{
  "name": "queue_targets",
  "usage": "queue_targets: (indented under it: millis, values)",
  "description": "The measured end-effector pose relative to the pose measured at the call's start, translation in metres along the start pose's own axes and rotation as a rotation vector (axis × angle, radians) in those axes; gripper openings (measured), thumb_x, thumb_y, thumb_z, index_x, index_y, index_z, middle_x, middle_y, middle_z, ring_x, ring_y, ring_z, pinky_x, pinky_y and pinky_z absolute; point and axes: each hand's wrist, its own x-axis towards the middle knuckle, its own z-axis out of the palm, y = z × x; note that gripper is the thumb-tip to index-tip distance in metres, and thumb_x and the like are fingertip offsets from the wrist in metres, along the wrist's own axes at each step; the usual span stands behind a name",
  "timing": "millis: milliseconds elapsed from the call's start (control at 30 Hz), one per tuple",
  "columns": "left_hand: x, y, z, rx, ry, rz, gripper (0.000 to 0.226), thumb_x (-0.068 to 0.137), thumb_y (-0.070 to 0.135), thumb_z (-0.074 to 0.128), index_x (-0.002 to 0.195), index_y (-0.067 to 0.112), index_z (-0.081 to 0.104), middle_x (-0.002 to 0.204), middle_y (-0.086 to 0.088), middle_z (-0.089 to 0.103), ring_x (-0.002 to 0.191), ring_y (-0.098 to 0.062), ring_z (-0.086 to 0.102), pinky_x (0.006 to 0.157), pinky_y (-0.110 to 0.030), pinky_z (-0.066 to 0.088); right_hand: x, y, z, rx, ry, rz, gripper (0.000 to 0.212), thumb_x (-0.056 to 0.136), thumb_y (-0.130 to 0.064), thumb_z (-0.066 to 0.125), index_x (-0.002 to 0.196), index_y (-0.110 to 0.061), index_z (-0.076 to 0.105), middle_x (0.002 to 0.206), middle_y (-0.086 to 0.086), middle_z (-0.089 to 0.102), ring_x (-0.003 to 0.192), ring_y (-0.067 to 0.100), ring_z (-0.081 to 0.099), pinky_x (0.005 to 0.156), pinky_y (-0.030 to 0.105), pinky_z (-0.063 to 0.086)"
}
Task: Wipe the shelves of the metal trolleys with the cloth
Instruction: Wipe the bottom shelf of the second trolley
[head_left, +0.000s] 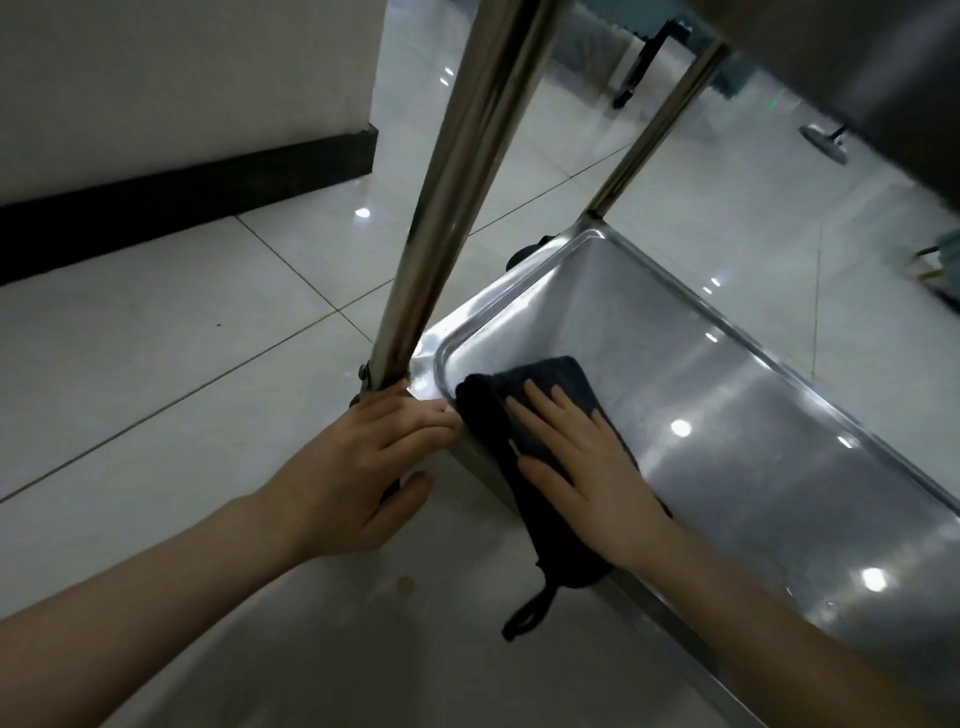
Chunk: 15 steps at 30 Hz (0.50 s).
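The bottom shelf (727, 405) of a stainless steel trolley fills the right half of the view, a shallow tray with a raised rim. A dark cloth (540, 384) lies over the shelf's near corner, its hanging loop dangling past the rim. My right hand (576, 457) presses flat on the cloth with straight, spread fingers. My left hand (363, 473) grips the corner of the shelf at the foot of the near upright post (457, 171), fingers on top and thumb underneath.
A second post (654, 130) rises at the shelf's far corner. An upper shelf's underside (857, 67) overhangs at top right. Glossy white floor tiles (182, 322) surround the trolley, with a white wall and black skirting (182, 192) at left. A mop head (826, 143) lies farther back.
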Motion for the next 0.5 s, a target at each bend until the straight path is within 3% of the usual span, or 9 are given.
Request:
queue_targets:
  millis: [67,167,233,300,367,433,500]
  values:
    - [0.001,0.002,0.001,0.024,0.013,-0.013,0.034,0.090,0.017,0.049,0.114,0.001,0.067,0.118,-0.012,0.065,0.110,-0.028,0.063,0.104,-0.046,0.044,0.002,0.037,-0.010,-0.029,0.032,0.111,0.054,0.101,-0.056,0.029,0.151,-0.041,0.018,0.162,-0.012,0.013,0.150,0.013,0.007,0.121,0.043,0.010]
    - [0.006,0.009,0.002,0.073,-0.012,-0.048,0.034,0.088,0.022,0.052,0.112,0.003,0.068,0.111,-0.011,0.066,0.105,-0.029,0.063,0.098,-0.045,0.046,0.032,0.093,-0.034,-0.028,0.086,0.578,0.055,0.102,-0.048,0.034,0.154,-0.034,0.021,0.163,-0.005,0.011,0.150,0.020,0.009,0.121,0.046,0.009]
    - [0.011,0.015,0.004,0.140,-0.039,-0.076,0.036,0.090,0.029,0.049,0.111,0.007,0.068,0.105,-0.009,0.066,0.098,-0.029,0.062,0.094,-0.042,0.047,0.046,0.106,-0.040,-0.007,0.087,0.768,0.057,0.102,-0.051,0.029,0.155,-0.034,0.016,0.164,-0.006,0.007,0.151,0.020,0.006,0.121,0.047,0.006]
    - [0.019,0.020,0.008,0.196,-0.025,-0.091,0.038,0.092,0.036,0.044,0.110,0.010,0.067,0.097,-0.008,0.063,0.089,-0.028,0.059,0.089,-0.043,0.046,0.043,0.091,-0.037,-0.016,0.068,0.713,0.058,0.102,-0.052,0.027,0.155,-0.034,0.013,0.164,-0.007,0.005,0.151,0.020,0.004,0.120,0.049,0.006]
    - [0.028,0.027,0.017,0.246,0.043,-0.109,0.039,0.094,0.036,0.043,0.107,0.008,0.067,0.091,-0.010,0.060,0.086,-0.027,0.056,0.090,-0.043,0.042,0.013,0.062,-0.028,-0.037,0.048,0.529,0.057,0.103,-0.051,0.029,0.155,-0.034,0.015,0.164,-0.007,0.006,0.151,0.019,0.005,0.120,0.048,0.010]
    - [0.040,0.037,0.029,0.250,0.087,-0.105,0.036,0.093,0.032,0.049,0.109,0.006,0.067,0.095,-0.012,0.061,0.092,-0.029,0.056,0.095,-0.043,0.038,-0.043,0.027,-0.017,-0.016,0.061,0.351,0.056,0.101,-0.054,0.029,0.153,-0.038,0.016,0.162,-0.012,0.009,0.151,0.013,0.003,0.121,0.043,0.008]
    - [0.059,0.051,0.047,0.173,-0.001,-0.068,0.039,0.091,0.034,0.050,0.118,0.009,0.064,0.110,-0.012,0.060,0.107,-0.030,0.056,0.102,-0.042,0.036,-0.106,0.002,-0.008,0.051,0.070,0.304,0.055,0.099,-0.062,0.023,0.151,-0.047,0.015,0.161,-0.021,0.007,0.149,0.003,-0.002,0.121,0.033,0.000]
